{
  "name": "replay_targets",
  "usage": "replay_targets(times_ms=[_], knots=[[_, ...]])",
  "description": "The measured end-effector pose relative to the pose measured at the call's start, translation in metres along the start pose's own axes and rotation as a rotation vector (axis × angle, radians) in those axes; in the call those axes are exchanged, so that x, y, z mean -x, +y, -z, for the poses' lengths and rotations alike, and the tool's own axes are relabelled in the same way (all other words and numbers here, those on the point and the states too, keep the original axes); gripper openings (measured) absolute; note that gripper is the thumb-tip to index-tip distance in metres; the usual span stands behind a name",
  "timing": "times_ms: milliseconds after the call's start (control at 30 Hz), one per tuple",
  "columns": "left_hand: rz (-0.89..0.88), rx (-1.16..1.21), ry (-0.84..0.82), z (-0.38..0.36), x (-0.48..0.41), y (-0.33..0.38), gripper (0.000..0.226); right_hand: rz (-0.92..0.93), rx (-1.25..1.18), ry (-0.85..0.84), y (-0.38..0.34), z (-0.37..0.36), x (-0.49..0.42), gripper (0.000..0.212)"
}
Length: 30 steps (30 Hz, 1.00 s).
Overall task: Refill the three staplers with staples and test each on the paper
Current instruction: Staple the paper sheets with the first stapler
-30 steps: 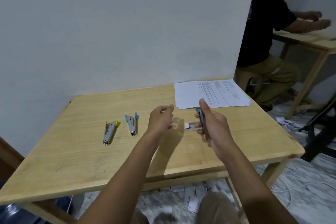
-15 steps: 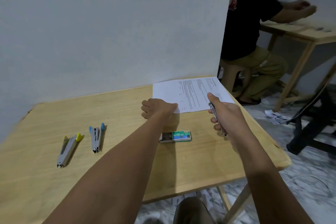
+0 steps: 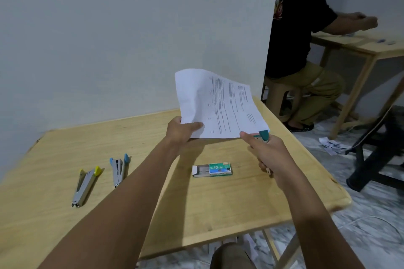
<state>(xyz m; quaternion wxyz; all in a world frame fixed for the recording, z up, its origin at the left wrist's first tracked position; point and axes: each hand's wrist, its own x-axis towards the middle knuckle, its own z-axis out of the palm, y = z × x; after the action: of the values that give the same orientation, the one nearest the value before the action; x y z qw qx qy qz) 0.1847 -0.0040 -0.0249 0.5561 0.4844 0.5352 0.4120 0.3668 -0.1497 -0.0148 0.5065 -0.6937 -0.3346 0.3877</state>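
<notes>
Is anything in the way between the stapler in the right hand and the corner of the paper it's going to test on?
Nothing visible blocks it. The left hand holds the paper lifted off the table, and the teal stapler in the right hand sits right at the sheet's near right corner. The staple box lies below on the table, clear of both.

Three staplers are in view. Two lie on the tabletop [image 3: 218, 214] toward its left edge: one with yellow tips [image 3: 85, 185] and one with blue tips [image 3: 119, 169], side by side but apart. The third, with a teal tip [image 3: 263, 135], is gripped in the right hand [image 3: 267, 153] over the right side. One sheet of printed paper [image 3: 218, 105] is held off the surface by the left hand [image 3: 182, 132]. One box of staples [image 3: 212, 169] lies near the middle, its tray partly slid out. Two hands in all.
</notes>
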Motion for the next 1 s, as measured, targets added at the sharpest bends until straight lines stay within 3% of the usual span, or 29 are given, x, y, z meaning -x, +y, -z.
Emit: replay_targets(times_ms=[167,300,467,633,833,933,1000], knots=[[0.001,0.223,-0.123,0.038,0.044,0.015,0.051,-0.068,-0.05,0.014,-0.007,-0.02,0.014,0.039],[0.003,0.328,-0.161,0.071,0.073,0.017,0.047,-0.095,-0.242,0.076,-0.012,-0.041,0.022,0.05],[-0.065,0.328,-0.159,0.107,0.1,0.013,0.044,-0.112,-0.593,0.194,-0.014,-0.063,0.033,0.031],[-0.124,0.304,-0.032,0.123,0.112,0.004,0.033,0.15,-0.535,0.162,-0.019,-0.082,0.053,0.032],[-0.159,0.289,-0.042,0.115,0.13,0.003,0.022,0.563,-0.168,0.0,-0.025,-0.102,0.087,0.012],[-0.204,0.274,-0.06,0.102,0.14,0.005,0.018,0.604,-0.094,-0.057,-0.026,-0.112,0.093,0.007],[-0.285,0.194,-0.06,0.094,0.146,0.006,0.015,0.538,-0.148,-0.09,-0.027,-0.118,0.094,0.008]])
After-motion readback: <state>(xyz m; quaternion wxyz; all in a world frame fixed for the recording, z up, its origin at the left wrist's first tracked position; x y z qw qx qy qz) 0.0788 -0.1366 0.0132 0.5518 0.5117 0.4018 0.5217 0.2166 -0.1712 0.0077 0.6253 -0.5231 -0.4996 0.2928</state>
